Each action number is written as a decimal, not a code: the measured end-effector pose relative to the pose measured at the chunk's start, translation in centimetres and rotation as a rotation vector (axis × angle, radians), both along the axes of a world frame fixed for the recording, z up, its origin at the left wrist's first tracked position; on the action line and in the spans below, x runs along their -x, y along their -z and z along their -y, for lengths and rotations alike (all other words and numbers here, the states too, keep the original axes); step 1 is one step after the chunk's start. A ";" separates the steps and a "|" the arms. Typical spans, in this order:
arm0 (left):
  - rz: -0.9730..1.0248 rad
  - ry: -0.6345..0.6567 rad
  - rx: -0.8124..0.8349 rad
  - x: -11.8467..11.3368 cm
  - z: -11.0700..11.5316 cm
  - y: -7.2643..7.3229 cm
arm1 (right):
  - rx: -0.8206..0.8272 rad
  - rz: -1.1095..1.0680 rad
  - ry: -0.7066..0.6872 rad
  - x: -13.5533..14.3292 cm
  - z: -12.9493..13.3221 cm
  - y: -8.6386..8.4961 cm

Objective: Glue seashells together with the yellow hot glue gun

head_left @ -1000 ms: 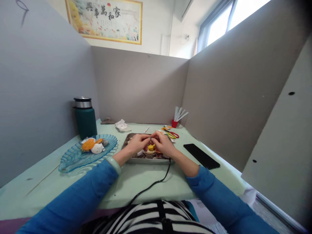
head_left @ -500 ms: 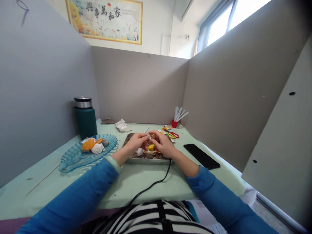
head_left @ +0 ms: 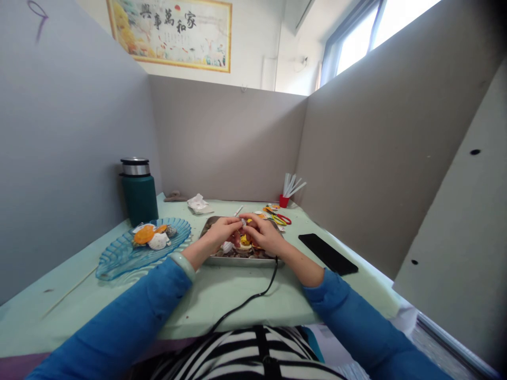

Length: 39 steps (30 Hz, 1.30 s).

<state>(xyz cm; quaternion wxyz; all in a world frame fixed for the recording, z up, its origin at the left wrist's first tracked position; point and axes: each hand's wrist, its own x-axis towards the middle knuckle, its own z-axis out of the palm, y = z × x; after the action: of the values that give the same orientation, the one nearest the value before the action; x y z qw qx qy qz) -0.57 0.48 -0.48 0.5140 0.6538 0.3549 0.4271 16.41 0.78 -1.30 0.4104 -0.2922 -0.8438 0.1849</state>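
Above a metal tray (head_left: 237, 262) my left hand (head_left: 222, 232) and my right hand (head_left: 264, 232) meet fingertip to fingertip. Between them they pinch a small whitish piece (head_left: 243, 222), too small to identify. The tray holds shells and small stones, and a yellow piece (head_left: 245, 240) lies among them under my fingers. Fingers partly cover the far side of the tray.
A blue shell-shaped plate (head_left: 119, 264) with orange and white shells and a green bottle (head_left: 139, 198) stand left. On the right are a black phone (head_left: 328, 254), scissors (head_left: 282, 218) and a red cup (head_left: 283, 201) of white sticks. A black cable (head_left: 253, 298) crosses the front.
The fingers of my right hand have shifted slightly around the small piece, which now shows less. Both arms stay in place.
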 end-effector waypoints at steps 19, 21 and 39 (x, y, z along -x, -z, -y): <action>0.044 0.082 -0.001 0.1 0.2 -0.1 | 0.370 -0.176 -0.201 0.0 -0.3 -0.1; 0.060 0.090 0.014 0.0 0.3 -0.2 | 0.371 -0.179 -0.198 0.0 -0.2 -0.1; 0.015 0.032 -0.041 0.2 -0.1 0.2 | 0.292 -0.134 -0.139 0.0 -0.3 0.1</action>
<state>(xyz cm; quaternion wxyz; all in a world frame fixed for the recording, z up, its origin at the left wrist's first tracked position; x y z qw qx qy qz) -0.75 0.62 -0.71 0.5100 0.6665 0.3317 0.4309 16.41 1.06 -1.38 0.4053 -0.2767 -0.7969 0.3523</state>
